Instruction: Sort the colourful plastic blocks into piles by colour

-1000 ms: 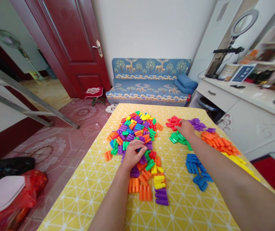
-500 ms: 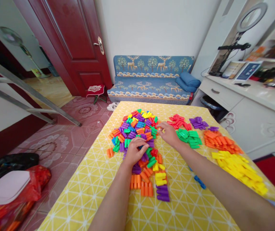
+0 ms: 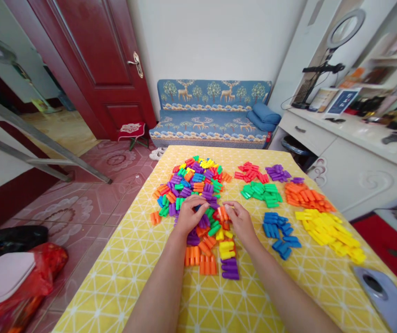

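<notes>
A heap of mixed plastic building blocks (image 3: 184, 187), each shaped like a row of joined rounded pegs, spreads over the left middle of the table. On the near side of this heap rests my left hand (image 3: 190, 216), its fingers bent and its thumb apart from them; part of the blocks below is hidden by it. My right hand (image 3: 240, 223) pinches an orange block (image 3: 223, 213) between thumb and fingers, just right of the heap. Orange, yellow and purple blocks (image 3: 230, 268) lie closer to me, below both hands.
Sorted piles lie on the right: red (image 3: 250, 172), purple (image 3: 278, 173), green (image 3: 263, 193), orange (image 3: 307, 198), blue (image 3: 279, 231) and yellow (image 3: 330, 235). A phone (image 3: 386, 296) lies at the near right of the yellow tablecloth (image 3: 115, 282). Beyond the table stands a blue sofa (image 3: 212, 118).
My right hand has come back toward me and left, from the heap's far right edge to beside my left hand. The blue pile and the phone have come into fuller view. The camera has shifted slightly.
</notes>
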### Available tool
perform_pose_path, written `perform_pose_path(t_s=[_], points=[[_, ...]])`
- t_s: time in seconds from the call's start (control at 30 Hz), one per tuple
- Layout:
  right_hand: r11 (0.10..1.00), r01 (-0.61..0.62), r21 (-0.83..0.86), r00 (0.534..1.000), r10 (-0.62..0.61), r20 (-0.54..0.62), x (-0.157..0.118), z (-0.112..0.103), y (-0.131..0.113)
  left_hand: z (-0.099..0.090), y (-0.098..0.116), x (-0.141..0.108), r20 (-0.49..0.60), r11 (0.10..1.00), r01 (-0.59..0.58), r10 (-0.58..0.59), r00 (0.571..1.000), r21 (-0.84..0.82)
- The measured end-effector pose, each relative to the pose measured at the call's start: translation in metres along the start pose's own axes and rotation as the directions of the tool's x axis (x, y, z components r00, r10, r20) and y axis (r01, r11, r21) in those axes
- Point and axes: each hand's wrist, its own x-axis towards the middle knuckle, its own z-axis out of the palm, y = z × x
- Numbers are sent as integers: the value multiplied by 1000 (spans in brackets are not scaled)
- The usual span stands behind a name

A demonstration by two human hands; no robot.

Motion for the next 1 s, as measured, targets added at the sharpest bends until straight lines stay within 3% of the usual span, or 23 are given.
perform_pose_path(t_s=[0.13, 0.27, 0.33, 0.47, 0.67, 0.77, 0.87, 0.93, 1.0], points=[[993, -100, -57, 994, 102, 26, -22, -19, 3, 0, -2, -1, 10, 1000, -4, 4, 1000, -5], [941, -14, -337, 997, 39, 70, -33, -41, 14, 0, -3, 0, 14, 1000, -4, 4, 1000, -17], [884, 28, -467, 999, -12, 37, -35, -48, 17, 0, -3, 0, 14, 1000, -9, 10, 1000, -17], [782, 31, -622, 999, -52, -15, -41, -50, 14, 1, -4, -1, 19, 1000, -12, 12, 1000, -7], [639, 38, -768, 992, 66, 104, -49, -45, 9, 0, -9, -2, 41, 1000, 3, -3, 999, 4], [648, 77, -758, 989, 48, 141, -54, -42, 9, 0, -11, -2, 42, 1000, 6, -6, 999, 7], [723, 111, -682, 985, 12, 172, -54, -47, 7, 0, -10, -2, 39, 1000, 5, -5, 999, -1], [783, 110, -612, 988, -20, 152, -45, -63, 6, 0, -9, -2, 42, 1000, 5, -5, 999, -5], [812, 62, -580, 998, -54, 31, -26, -93, 8, 0, -8, -2, 44, 1000, 7, -7, 999, -4]])
